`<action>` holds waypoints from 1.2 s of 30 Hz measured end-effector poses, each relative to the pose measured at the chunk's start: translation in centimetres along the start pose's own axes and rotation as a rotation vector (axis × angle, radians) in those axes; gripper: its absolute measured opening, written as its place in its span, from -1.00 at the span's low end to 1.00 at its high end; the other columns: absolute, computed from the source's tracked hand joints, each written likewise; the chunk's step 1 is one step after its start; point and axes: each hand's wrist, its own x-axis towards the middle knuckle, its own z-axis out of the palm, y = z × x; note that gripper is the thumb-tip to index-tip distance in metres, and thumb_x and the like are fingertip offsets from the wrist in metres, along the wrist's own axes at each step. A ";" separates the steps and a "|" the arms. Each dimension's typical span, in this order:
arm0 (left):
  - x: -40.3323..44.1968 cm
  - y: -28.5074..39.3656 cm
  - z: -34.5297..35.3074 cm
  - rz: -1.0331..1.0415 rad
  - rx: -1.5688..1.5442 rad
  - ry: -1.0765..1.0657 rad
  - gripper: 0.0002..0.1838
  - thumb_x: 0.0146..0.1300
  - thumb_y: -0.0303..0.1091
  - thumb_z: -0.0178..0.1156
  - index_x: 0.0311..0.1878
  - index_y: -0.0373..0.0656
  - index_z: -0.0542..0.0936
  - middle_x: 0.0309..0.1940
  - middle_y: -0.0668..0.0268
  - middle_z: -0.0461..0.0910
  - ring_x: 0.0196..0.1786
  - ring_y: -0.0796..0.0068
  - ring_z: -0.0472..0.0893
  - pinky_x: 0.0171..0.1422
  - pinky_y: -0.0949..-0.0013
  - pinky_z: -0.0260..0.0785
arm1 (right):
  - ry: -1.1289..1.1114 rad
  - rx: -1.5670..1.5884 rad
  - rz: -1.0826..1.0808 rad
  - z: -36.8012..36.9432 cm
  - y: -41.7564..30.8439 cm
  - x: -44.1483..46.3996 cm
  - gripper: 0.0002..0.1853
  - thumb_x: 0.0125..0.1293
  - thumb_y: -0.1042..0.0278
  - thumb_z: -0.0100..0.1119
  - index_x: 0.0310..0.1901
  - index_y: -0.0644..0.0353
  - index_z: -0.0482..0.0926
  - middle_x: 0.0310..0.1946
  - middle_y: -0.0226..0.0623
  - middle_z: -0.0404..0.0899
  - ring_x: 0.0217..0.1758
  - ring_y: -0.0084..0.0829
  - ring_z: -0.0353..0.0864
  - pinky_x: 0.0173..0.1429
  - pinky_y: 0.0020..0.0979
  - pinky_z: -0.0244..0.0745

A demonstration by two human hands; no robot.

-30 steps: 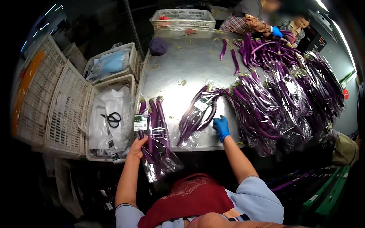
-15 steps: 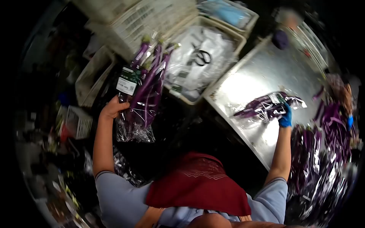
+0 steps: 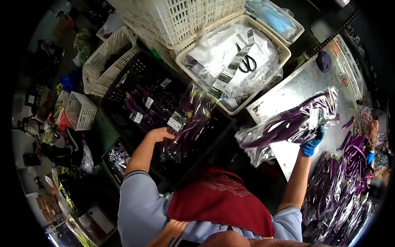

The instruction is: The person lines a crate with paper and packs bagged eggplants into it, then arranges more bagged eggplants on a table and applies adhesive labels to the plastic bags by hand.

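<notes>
My bare left hand (image 3: 161, 134) grips a clear bag of long purple eggplants (image 3: 196, 119) by its edge, near a white and green label. That bag is over a black crate (image 3: 224, 123), where several labelled bags of eggplants (image 3: 144, 105) lie. Whether the held bag touches the others, I cannot tell. In a blue glove, my right hand (image 3: 313, 144) is closed around another bag of eggplants (image 3: 284, 123), tilted above the edge of a metal table (image 3: 288, 158). The fingertips are partly hidden by the bag.
A cream basket (image 3: 232, 110) holds plastic bags, a strip of labels (image 3: 230, 70) and black-handled scissors (image 3: 248, 64). Stacked crates (image 3: 185, 20) stand behind the black one. Bagged eggplants (image 3: 329, 193) and loose ones pile up at right, near another person's blue-gloved hand (image 3: 370, 157).
My left hand has brought its bag down over the black crate. My right hand has raised its bag off the metal table, toward me. The head view has shifted.
</notes>
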 end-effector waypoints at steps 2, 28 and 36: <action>-0.8 0.5 1.0 -0.025 -0.013 0.023 -0.60 -0.06 -0.61 0.18 -0.06 -0.22 0.45 -0.22 0.31 0.52 -0.16 0.45 0.50 0.01 0.37 0.32 | -0.033 0.114 0.124 4.0 0.7 -1.4 -0.73 0.16 0.40 -0.07 -0.09 0.19 0.40 -0.07 -0.28 0.45 -0.02 -0.41 0.45 0.08 -0.36 0.39; 4.6 1.6 -0.2 0.147 0.159 0.272 -0.68 0.04 -0.34 0.26 -0.13 -0.22 0.49 -0.34 0.33 0.57 -0.33 0.57 0.53 -0.21 0.50 0.37 | 0.005 0.224 0.492 5.6 -3.6 -4.5 -0.52 0.03 0.26 0.03 0.02 0.26 0.42 -0.08 -0.18 0.51 -0.04 -0.27 0.50 0.09 -0.21 0.37; 7.8 -1.9 -2.8 0.300 0.395 0.746 -0.45 -0.03 -0.22 0.30 -0.02 -0.33 0.37 -0.24 0.11 0.53 -0.20 0.31 0.53 -0.13 0.34 0.35 | 0.044 0.191 0.521 6.3 -3.8 -8.0 -0.49 0.04 0.24 -0.04 0.07 0.26 0.38 -0.01 -0.18 0.46 0.02 -0.25 0.46 0.15 -0.23 0.30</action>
